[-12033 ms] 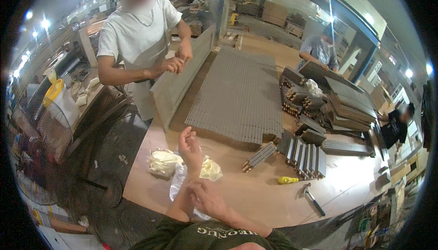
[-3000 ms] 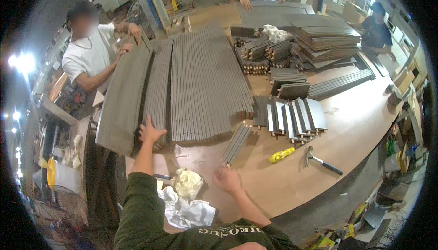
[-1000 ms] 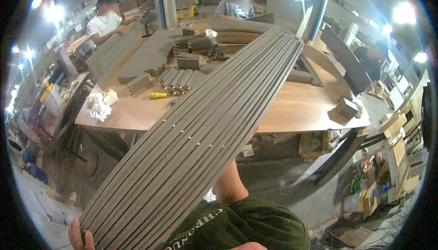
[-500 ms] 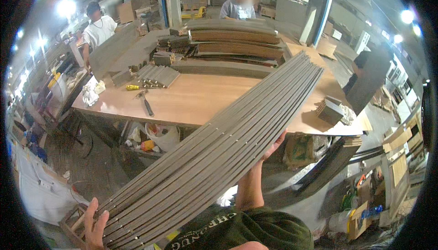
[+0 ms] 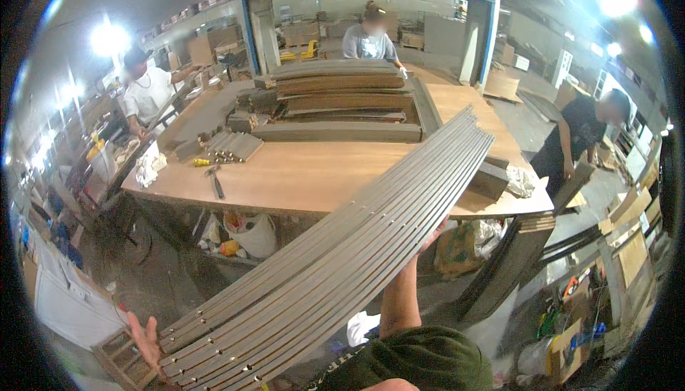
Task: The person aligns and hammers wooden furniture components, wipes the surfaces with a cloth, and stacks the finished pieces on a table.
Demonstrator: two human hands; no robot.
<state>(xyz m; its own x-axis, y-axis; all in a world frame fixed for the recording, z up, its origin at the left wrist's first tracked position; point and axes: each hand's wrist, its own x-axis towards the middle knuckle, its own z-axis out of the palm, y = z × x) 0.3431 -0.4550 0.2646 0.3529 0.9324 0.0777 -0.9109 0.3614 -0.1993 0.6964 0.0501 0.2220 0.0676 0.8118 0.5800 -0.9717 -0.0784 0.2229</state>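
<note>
As the head view shows, a long row of grey-brown slats (image 5: 335, 252), laid side by side, is held aslant in front of the person, from the lower left toward the upper right. The lift may be judged complete, since the load appears to be borne by the hands alone, in front of the work table (image 5: 300, 185); setting it down is not yet done. Other pieces remain on the table: a pile of broad panels (image 5: 342, 85) toward its far side and a group of short blocks (image 5: 239, 146) toward its left, with a yellow-handled tool (image 5: 202, 162) and a hammer (image 5: 216, 184) beside them. The left hand (image 5: 148, 342) is at the near end of the slats, its fingers spread wide and pointing upward past the outer corner, its palm apparently braced against the ends. The right hand (image 5: 432, 235) supports the lower long edge from beneath, farther along the row — most of its fingers are hidden behind the slats, so how far they are curled cannot be told. The slats thus lie between the two hands: to the right of the left fingers, and above and in front of the right ones.
</note>
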